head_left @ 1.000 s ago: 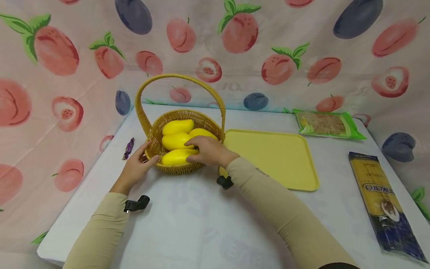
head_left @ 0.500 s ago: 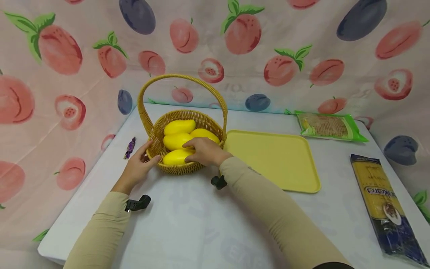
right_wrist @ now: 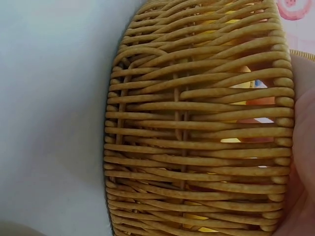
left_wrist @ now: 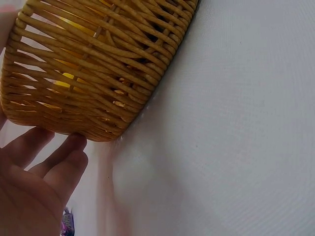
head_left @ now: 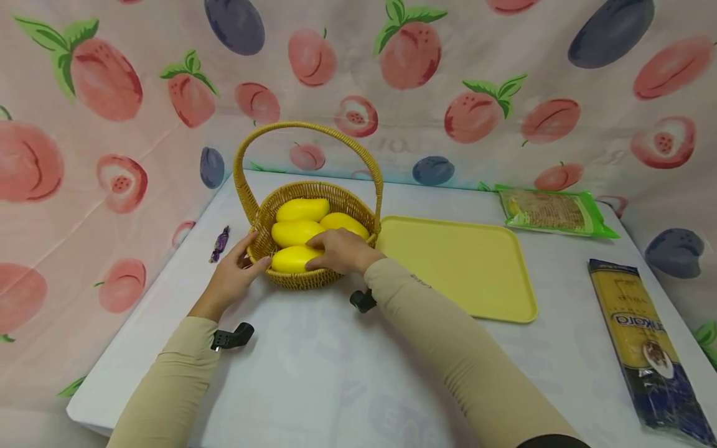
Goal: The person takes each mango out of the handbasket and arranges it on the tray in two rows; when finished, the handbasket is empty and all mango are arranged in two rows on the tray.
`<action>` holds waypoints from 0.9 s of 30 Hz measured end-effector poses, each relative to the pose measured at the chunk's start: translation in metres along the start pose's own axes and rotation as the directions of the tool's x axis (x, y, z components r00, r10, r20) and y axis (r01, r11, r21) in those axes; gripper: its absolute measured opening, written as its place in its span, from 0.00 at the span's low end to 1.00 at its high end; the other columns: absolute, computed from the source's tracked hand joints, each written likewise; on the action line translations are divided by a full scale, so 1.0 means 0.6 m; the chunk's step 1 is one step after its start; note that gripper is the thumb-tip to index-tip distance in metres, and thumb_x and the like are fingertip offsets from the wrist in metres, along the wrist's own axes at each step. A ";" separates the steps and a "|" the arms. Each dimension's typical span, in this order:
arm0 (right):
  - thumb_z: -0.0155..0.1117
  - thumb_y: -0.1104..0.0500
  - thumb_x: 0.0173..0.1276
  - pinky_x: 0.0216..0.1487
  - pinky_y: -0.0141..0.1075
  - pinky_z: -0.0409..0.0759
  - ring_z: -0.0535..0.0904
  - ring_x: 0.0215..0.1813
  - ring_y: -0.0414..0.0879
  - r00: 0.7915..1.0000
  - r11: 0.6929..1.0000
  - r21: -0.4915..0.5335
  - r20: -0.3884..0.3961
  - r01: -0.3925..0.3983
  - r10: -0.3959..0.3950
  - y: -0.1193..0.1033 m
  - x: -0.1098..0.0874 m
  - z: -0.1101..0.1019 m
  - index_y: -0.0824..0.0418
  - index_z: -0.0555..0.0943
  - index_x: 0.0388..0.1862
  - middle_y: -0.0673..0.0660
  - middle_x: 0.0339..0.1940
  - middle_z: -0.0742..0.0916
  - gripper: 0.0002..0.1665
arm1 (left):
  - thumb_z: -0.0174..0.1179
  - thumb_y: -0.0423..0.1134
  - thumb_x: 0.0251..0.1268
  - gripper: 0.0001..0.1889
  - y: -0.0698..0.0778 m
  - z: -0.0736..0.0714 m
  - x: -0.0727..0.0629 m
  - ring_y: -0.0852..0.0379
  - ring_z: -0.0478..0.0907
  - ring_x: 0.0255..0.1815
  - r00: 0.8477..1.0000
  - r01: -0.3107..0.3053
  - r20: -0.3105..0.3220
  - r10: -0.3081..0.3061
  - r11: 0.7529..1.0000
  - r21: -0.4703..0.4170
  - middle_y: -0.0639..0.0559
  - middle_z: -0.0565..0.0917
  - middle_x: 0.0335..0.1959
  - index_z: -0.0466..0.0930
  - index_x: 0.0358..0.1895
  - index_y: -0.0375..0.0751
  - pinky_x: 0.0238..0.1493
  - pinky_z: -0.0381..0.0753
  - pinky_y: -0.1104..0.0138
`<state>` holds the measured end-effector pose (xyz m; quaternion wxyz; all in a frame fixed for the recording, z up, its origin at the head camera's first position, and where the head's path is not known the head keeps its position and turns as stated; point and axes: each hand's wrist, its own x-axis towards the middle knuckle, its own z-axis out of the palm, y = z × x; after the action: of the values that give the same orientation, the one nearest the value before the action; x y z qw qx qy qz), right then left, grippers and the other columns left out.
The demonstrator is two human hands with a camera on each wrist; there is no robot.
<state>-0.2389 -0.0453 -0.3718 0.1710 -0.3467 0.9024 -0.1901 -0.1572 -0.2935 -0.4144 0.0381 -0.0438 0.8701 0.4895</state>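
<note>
A wicker basket (head_left: pixel 305 281) with a tall arched handle holds several yellow mangoes (head_left: pixel 303 210). My left hand (head_left: pixel 231 280) grips the basket at its left rim, thumb toward the front; in the left wrist view its fingers (left_wrist: pixel 67 160) touch the woven side. Reaching over the front right rim, my right hand (head_left: pixel 344 252) holds the right end of the front mango (head_left: pixel 292 259) between thumb and fingers. That mango lies low against the front wall. In the right wrist view the basket wall (right_wrist: pixel 197 123) hides most of the right hand.
A yellow tray (head_left: pixel 459 264) lies just right of the basket. Behind it is a green-edged food bag (head_left: pixel 551 211), and at far right a yellow and blue packet (head_left: pixel 644 342). A purple wrapped candy (head_left: pixel 220 244) lies left of the basket. A fruit-print cloth hangs behind.
My right hand has shifted slightly left along the front mango. The left hand stays at the basket's rim. The head view has drifted a little, so everything sits slightly farther right.
</note>
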 end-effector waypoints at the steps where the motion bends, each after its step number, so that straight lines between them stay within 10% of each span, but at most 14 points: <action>1: 0.66 0.38 0.68 0.69 0.40 0.67 0.72 0.69 0.47 1.000 1.000 -0.002 0.003 -0.001 0.001 0.000 0.000 0.000 0.52 0.76 0.70 0.49 0.68 0.79 0.36 | 0.60 0.57 0.71 0.43 0.000 0.000 0.000 0.33 0.60 0.73 1.000 0.002 0.000 -0.002 1.000 0.002 0.45 0.49 0.81 0.47 0.82 0.57 0.69 0.61 0.42; 27: 0.64 0.34 0.67 0.69 0.43 0.66 0.70 0.71 0.48 0.999 0.999 -0.015 0.034 -0.037 0.037 -0.003 0.013 0.001 0.50 0.74 0.72 0.48 0.70 0.77 0.39 | 0.59 0.60 0.70 0.43 -0.002 0.001 -0.001 0.34 0.59 0.74 1.000 -0.005 -0.002 0.005 1.000 0.000 0.46 0.48 0.82 0.47 0.82 0.59 0.70 0.61 0.43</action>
<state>-0.2432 -0.0518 -0.3728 0.1872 -0.3345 0.9070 -0.1745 -0.1564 -0.2937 -0.4155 0.0360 -0.0423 0.8701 0.4898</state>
